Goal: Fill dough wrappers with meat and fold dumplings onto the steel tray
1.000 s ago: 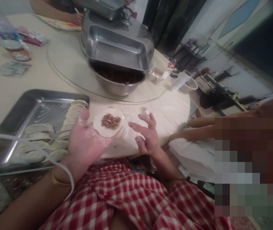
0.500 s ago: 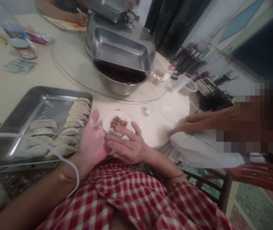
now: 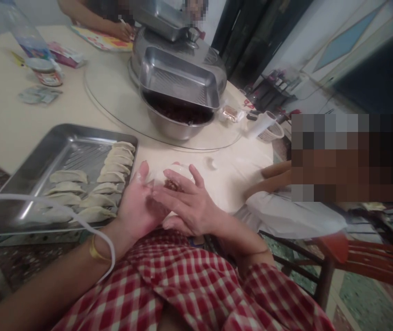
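Observation:
My left hand point(image 3: 141, 202) is palm up and carries a round, pale dumpling wrapper point(image 3: 160, 172) on its fingers, which are mostly hidden. Brown minced filling point(image 3: 173, 185) sits on the wrapper. My right hand point(image 3: 191, 202) lies across it with fingers stretched out and apart, covering part of the filling; whether the fingertips press on it I cannot tell. Left of my hands stands a metal tray point(image 3: 49, 147) with several folded dumplings point(image 3: 113, 177) lying in rows.
A metal basin point(image 3: 179, 131) of dark contents stands on the glass turntable point(image 3: 110, 103), an empty metal pan point(image 3: 182, 82) tilted above it. A white cable point(image 3: 68, 209) crosses my left wrist. Another person's arm point(image 3: 268, 179) rests at the table's right edge; someone else sits across.
My right hand has moved over the wrapper and now hides more of the filling. The view has shifted slightly, so the table's things appear farther right.

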Action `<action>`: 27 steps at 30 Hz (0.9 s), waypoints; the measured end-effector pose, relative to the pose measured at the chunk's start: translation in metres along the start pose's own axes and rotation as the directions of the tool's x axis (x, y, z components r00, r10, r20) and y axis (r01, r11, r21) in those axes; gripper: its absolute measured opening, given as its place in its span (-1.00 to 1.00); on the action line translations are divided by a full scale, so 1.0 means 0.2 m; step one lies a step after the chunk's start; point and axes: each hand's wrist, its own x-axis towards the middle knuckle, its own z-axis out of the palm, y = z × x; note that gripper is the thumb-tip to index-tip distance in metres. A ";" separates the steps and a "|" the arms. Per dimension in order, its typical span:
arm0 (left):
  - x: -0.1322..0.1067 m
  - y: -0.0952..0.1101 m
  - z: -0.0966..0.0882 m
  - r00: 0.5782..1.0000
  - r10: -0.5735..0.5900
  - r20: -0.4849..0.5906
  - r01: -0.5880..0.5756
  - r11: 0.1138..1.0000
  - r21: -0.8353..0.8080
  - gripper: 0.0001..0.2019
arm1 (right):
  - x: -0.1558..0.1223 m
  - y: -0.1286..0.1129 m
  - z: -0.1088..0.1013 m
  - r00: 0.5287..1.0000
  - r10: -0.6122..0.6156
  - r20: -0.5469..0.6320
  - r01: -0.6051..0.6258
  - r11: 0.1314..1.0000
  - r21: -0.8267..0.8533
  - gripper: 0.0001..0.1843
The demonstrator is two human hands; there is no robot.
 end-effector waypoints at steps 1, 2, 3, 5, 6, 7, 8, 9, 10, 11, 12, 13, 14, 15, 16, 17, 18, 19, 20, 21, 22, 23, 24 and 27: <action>0.00 0.00 0.00 1.000 0.016 -0.006 -0.016 1.000 0.002 -0.40 | 0.00 -0.01 0.00 1.000 0.006 0.004 -0.006 1.000 -0.005 -0.45; 0.00 0.00 0.00 1.000 0.026 -0.012 -0.026 1.000 0.004 -0.40 | -0.01 -0.01 0.01 1.000 0.010 0.002 -0.010 1.000 -0.003 -0.45; 0.01 0.01 0.00 0.999 0.032 -0.011 -0.032 0.999 0.004 -0.40 | -0.02 -0.02 0.01 1.000 0.010 -0.002 -0.010 1.000 0.003 -0.46; 0.01 0.01 -0.01 0.999 0.041 -0.006 -0.041 0.999 -0.001 -0.39 | -0.03 -0.03 0.02 1.000 0.001 -0.009 -0.001 1.000 0.017 -0.48; 0.01 0.02 -0.01 0.999 0.050 -0.004 -0.050 0.999 -0.006 -0.38 | -0.04 -0.03 0.03 1.000 -0.008 -0.011 0.009 1.000 0.025 -0.49; 0.01 0.02 -0.01 0.998 0.057 -0.004 -0.057 0.998 -0.013 -0.38 | -0.04 -0.03 0.03 1.000 -0.014 -0.015 0.014 0.999 0.035 -0.50; 0.01 0.02 -0.02 0.998 0.062 -0.001 -0.062 0.998 -0.018 -0.37 | -0.04 -0.03 0.03 1.000 -0.014 -0.023 0.015 0.999 0.051 -0.51; 0.01 0.02 -0.02 0.998 0.062 0.007 -0.061 0.998 -0.023 -0.37 | -0.04 -0.03 0.03 0.999 -0.016 -0.036 0.019 0.997 0.078 -0.52; 0.01 0.02 -0.02 0.998 0.054 0.018 -0.053 0.998 -0.025 -0.37 | -0.03 -0.02 0.02 0.998 -0.018 -0.060 0.024 0.993 0.115 -0.52; 0.01 0.01 -0.02 0.999 0.034 0.035 -0.033 0.999 -0.024 -0.37 | -0.01 0.00 0.00 0.997 -0.009 -0.082 0.023 0.986 0.163 -0.53; 0.01 0.01 -0.03 0.999 0.012 0.053 -0.011 1.000 -0.020 -0.38 | 0.00 0.02 -0.02 0.995 0.019 -0.094 0.002 0.975 0.223 -0.55; 0.01 0.01 -0.03 0.998 -0.009 0.069 0.010 1.000 -0.014 -0.38 | 0.03 0.05 -0.05 0.994 0.066 -0.088 -0.037 0.954 0.297 -0.55; 0.01 0.00 -0.04 0.996 -0.024 0.080 0.024 1.000 -0.007 -0.39 | 0.06 0.09 -0.07 0.990 0.137 -0.044 -0.110 0.918 0.382 -0.56; 0.02 -0.01 -0.05 0.995 -0.036 0.090 0.035 0.999 0.003 -0.40 | 0.09 0.13 -0.10 0.972 0.233 0.027 -0.218 0.855 0.470 -0.56; 0.02 -0.01 -0.06 0.994 -0.043 0.100 0.042 0.999 0.017 -0.41 | 0.13 0.17 -0.12 0.947 0.303 0.108 -0.310 0.768 0.561 -0.55; 0.02 -0.02 -0.06 0.993 -0.048 0.111 0.044 0.998 0.034 -0.41 | 0.16 0.21 -0.14 0.910 0.351 0.220 -0.406 0.653 0.639 -0.54; 0.03 -0.03 -0.07 0.991 -0.053 0.120 0.047 0.997 0.054 -0.42 | 0.19 0.25 -0.15 0.858 0.378 0.348 -0.508 0.528 0.681 -0.54; 0.03 -0.03 -0.08 0.990 -0.061 0.125 0.051 0.996 0.077 -0.42 | 0.22 0.28 -0.15 0.816 0.354 0.457 -0.574 0.407 0.710 -0.53; 0.04 -0.04 -0.09 0.991 -0.059 0.124 0.046 0.994 0.101 -0.44 | 0.25 0.30 -0.14 0.789 0.300 0.537 -0.612 0.299 0.732 -0.52; 0.04 -0.04 -0.10 0.992 -0.049 0.119 0.034 0.991 0.127 -0.48 | 0.27 0.32 -0.12 0.772 0.229 0.593 -0.634 0.215 0.742 -0.50; 0.04 -0.04 -0.11 0.993 -0.033 0.111 0.016 0.988 0.151 -0.51 | 0.29 0.33 -0.11 0.765 0.155 0.625 -0.644 0.155 0.750 -0.48; 0.04 -0.04 -0.11 0.995 -0.016 0.101 -0.002 0.985 0.174 -0.52 | 0.30 0.33 -0.08 0.759 0.089 0.644 -0.651 0.117 0.750 -0.47; 0.04 -0.04 -0.11 0.996 -0.004 0.090 -0.014 0.981 0.195 -0.51 | 0.31 0.34 -0.06 0.749 0.046 0.661 -0.662 0.096 0.743 -0.47; 0.03 -0.04 -0.10 0.998 -0.008 0.056 -0.006 0.970 0.243 -0.40 | 0.31 0.35 -0.01 0.708 0.038 0.705 -0.706 0.068 0.705 -0.53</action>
